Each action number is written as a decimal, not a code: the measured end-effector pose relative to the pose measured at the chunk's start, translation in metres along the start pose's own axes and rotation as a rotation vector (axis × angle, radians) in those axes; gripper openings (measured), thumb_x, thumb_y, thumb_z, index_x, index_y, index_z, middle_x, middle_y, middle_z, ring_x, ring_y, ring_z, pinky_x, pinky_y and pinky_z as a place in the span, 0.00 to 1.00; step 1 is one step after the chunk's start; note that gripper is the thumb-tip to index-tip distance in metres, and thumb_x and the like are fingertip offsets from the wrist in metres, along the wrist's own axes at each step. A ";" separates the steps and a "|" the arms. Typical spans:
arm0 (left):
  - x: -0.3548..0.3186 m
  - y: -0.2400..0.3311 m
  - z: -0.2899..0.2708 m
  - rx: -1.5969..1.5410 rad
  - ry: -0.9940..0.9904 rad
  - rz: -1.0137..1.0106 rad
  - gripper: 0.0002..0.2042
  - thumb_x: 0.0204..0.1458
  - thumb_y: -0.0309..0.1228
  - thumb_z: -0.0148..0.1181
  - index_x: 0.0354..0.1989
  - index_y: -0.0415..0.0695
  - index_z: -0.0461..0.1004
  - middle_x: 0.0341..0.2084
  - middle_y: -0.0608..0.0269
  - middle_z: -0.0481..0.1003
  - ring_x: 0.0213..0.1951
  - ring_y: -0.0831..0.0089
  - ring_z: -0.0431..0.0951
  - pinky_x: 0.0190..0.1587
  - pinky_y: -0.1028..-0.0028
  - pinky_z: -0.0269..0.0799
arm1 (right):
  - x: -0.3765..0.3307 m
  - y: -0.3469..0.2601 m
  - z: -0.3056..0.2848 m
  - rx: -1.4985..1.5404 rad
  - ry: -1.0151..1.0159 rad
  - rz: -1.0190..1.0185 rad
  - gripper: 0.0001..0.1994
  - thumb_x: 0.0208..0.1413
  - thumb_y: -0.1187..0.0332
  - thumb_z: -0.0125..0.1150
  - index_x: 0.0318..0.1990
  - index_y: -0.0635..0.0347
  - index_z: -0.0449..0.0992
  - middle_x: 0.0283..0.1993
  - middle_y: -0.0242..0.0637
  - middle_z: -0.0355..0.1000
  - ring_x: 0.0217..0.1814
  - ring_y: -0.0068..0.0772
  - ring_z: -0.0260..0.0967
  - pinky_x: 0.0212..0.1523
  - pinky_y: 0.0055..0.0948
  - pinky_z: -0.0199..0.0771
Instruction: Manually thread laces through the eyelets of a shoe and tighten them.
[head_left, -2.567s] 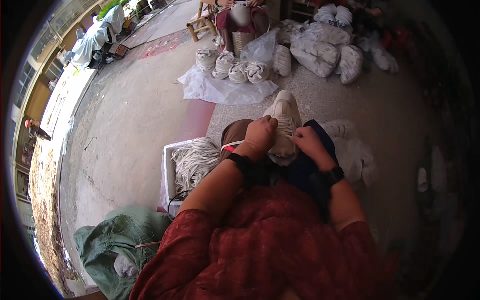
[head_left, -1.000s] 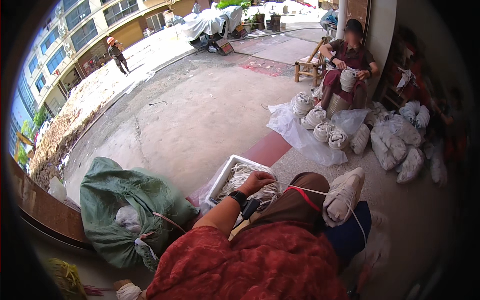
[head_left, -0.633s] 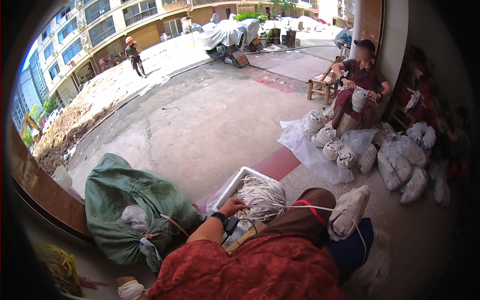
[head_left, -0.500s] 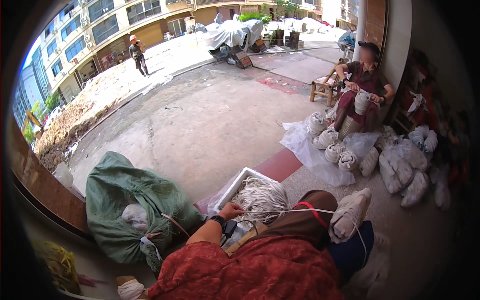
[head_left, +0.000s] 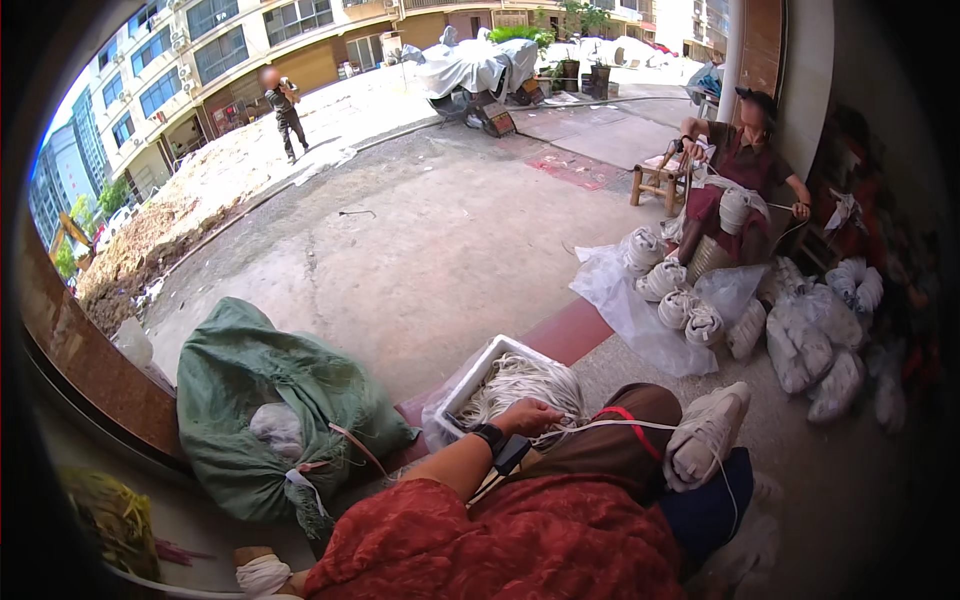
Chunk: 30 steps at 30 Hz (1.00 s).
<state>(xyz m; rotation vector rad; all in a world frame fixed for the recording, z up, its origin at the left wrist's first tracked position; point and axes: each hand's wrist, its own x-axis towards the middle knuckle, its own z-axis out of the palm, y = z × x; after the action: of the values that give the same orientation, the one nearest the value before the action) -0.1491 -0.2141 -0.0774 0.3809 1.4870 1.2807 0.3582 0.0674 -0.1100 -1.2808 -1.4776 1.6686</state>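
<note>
My left hand, with a dark watch on its wrist, is closed on a white shoelace above my thigh. From my fingers the lace runs right to a pale shoe resting by my knee. Its other stretch hangs down the shoe's right side, over dark blue cloth. A red band circles my brown trouser leg. Below and left of my hand, a white box holds a heap of white laces. My right hand is not visible.
Left of the box lies a large green sack. At right, a seated co-worker pulls laces on a shoe in the lap, among pale shoes on plastic sheeting and bagged bundles. Another person stands farther off outside.
My left hand has moved right, closer to the shoe, and the lace stretch between them is shorter. The co-worker's hands have spread wide apart. My view has shifted slightly.
</note>
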 end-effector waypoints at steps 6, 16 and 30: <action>0.023 0.085 0.102 0.089 -0.514 0.100 0.07 0.51 0.34 0.59 0.30 0.44 0.74 0.23 0.70 0.75 0.24 0.83 0.74 0.24 0.84 0.67 | -0.016 -0.139 0.086 -0.115 -0.369 -0.032 0.03 0.42 0.77 0.52 0.20 0.64 0.69 0.19 0.36 0.69 0.21 0.24 0.67 0.25 0.21 0.65; 0.096 0.118 0.183 0.434 -0.513 0.127 0.04 0.49 0.29 0.59 0.28 0.42 0.73 0.23 0.69 0.74 0.24 0.84 0.72 0.28 0.83 0.68 | 0.079 -0.164 0.149 -1.190 -0.607 -0.503 0.07 0.34 0.74 0.61 0.18 0.63 0.67 0.19 0.45 0.65 0.25 0.37 0.68 0.26 0.31 0.64; 0.096 0.090 0.190 0.135 -0.292 0.399 0.04 0.48 0.26 0.60 0.25 0.43 0.71 0.22 0.76 0.71 0.25 0.86 0.67 0.30 0.83 0.64 | 0.080 -0.116 0.176 -0.569 0.292 -0.752 0.09 0.38 0.75 0.61 0.20 0.65 0.65 0.20 0.45 0.64 0.25 0.49 0.63 0.26 0.40 0.61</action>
<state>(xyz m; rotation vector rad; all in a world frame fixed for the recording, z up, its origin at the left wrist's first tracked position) -0.0571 -0.0101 -0.0181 0.9511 1.2878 1.3638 0.1478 0.0911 -0.0334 -0.9685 -1.9778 0.5743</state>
